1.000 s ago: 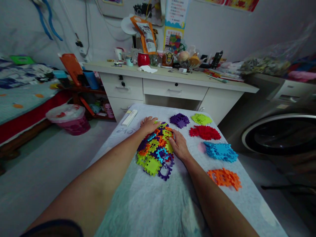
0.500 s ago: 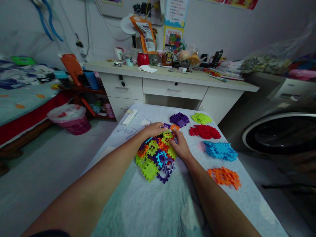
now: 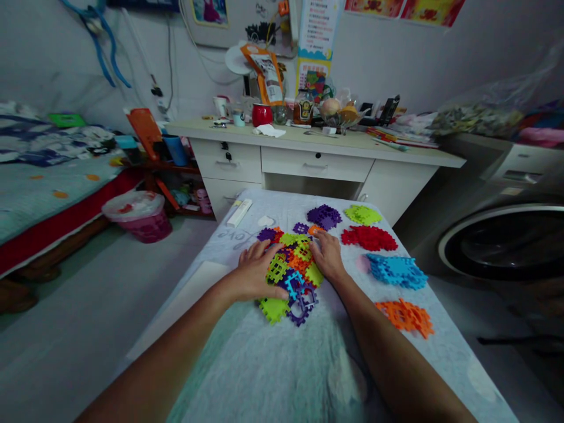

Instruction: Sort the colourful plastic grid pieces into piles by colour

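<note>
A mixed heap of plastic interlocking tiles (image 3: pixel 294 264) in lime, orange, purple and blue lies in the middle of the cloth-covered table (image 3: pixel 282 364). My left hand (image 3: pixel 255 271) rests over the heap's left side, fingers spread and thumb toward the near tiles. Along the right edge of the heap is my right hand (image 3: pixel 328 255), its fingers stretched forward close to an orange tile (image 3: pixel 315 230). Sorted piles lie farther right: purple tiles (image 3: pixel 324 217), lime tiles (image 3: pixel 362 214), red tiles (image 3: pixel 369 237), blue tiles (image 3: pixel 398 270) and orange tiles (image 3: pixel 406 317).
A white oblong box (image 3: pixel 239 213) lies at the table's far left. Beyond stands a white desk (image 3: pixel 317 158) crowded with jars, cups and papers. To the right is a washing machine (image 3: pixel 506 194); a pink bin (image 3: pixel 143 220) stands on the floor at left.
My left hand has moved from the heap's far side back toward its near left side, with its fingers spreading. My right hand stays at the right edge. The camera view has shifted slightly.
</note>
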A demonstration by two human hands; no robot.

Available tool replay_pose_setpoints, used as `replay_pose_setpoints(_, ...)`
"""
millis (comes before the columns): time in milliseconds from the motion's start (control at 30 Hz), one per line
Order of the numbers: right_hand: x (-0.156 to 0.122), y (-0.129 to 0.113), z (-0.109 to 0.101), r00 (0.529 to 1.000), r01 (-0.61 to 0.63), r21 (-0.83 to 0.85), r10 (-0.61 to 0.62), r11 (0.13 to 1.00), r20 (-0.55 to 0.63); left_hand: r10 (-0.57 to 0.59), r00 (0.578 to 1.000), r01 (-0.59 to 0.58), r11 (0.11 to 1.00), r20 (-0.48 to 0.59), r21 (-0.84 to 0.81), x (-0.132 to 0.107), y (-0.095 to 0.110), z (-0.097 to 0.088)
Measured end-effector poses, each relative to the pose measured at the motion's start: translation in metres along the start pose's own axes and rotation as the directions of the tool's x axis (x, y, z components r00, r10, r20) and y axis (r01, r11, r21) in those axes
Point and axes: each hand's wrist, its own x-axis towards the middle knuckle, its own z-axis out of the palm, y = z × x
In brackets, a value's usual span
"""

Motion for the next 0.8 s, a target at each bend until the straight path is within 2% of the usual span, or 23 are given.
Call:
replay_pose_setpoints(100, 0.014, -0.002, 0.001, 0.994, -0.028, -0.087, 0.036, 0.996, 0.100, 0.016, 0.999, -0.016, 1.000, -0.043, 0.002, -0.028, -0.005, 0.016)
replay_pose_setpoints(200, 0.019, -0.008, 0.000, 0.982, -0.056, -0.135, 0.079, 0.989, 0.169, 0.013, 0.997, -0.013, 1.000, -0.070, -0.003, -0.041, -0.005, 0.030)
replay_pose_setpoints(400, 0.003, -0.023, -0.009, 0.969, -0.057, -0.156, 0.092, 0.986, 0.227, -0.011, 0.996, 0.003, 0.995, -0.088, -0.095, -0.041, 0.003, 0.043)
replay_pose_setpoints(500, -0.007, -0.028, -0.015, 0.962, -0.054, -0.160, 0.095, 0.986, 0.256, -0.023, 0.990, 0.004, 0.991, -0.138, -0.134, -0.039, 0.005, 0.047)
replay_pose_setpoints(633, -0.018, -0.030, -0.021, 0.955, -0.059, -0.030, 0.065, 0.998, 0.288, -0.025, 0.972, -0.016, 0.985, -0.233, -0.173, -0.037, 0.006, 0.052)
replay_pose_setpoints(700, -0.023, -0.031, -0.023, 0.947, -0.089, 0.105, 0.052, 0.990, 0.317, -0.030, 0.967, -0.020, 0.982, -0.255, -0.189, -0.036, 0.008, 0.053)
replay_pose_setpoints(800, -0.026, -0.034, -0.030, 0.905, -0.169, 0.324, 0.016, 0.931, 0.426, -0.038, 0.962, -0.018, 0.979, -0.269, -0.202, -0.036, 0.009, 0.053)
